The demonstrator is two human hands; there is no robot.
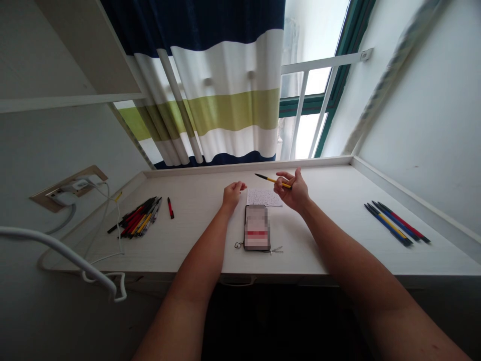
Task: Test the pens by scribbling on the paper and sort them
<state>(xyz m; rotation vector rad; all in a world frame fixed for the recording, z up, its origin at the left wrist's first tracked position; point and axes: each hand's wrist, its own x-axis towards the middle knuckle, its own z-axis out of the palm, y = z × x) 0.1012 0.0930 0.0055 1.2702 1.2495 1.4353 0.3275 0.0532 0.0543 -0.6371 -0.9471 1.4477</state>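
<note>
Over the desk, my right hand holds a yellow-and-black pen between its fingers, with the black end pointing left. My left hand rests on the desk with its fingers curled together; whatever may be in them is hidden. Between the two hands lies a small sheet of paper covered in fine marks. Just in front of it is a phone with its screen lit and blurred out, a cord or charm at its lower edge.
On the white desk, a pile of pens lies at the left beside a single red-and-black pen. Several blue, yellow and red pens lie side by side at the right. White cables run from a wall socket.
</note>
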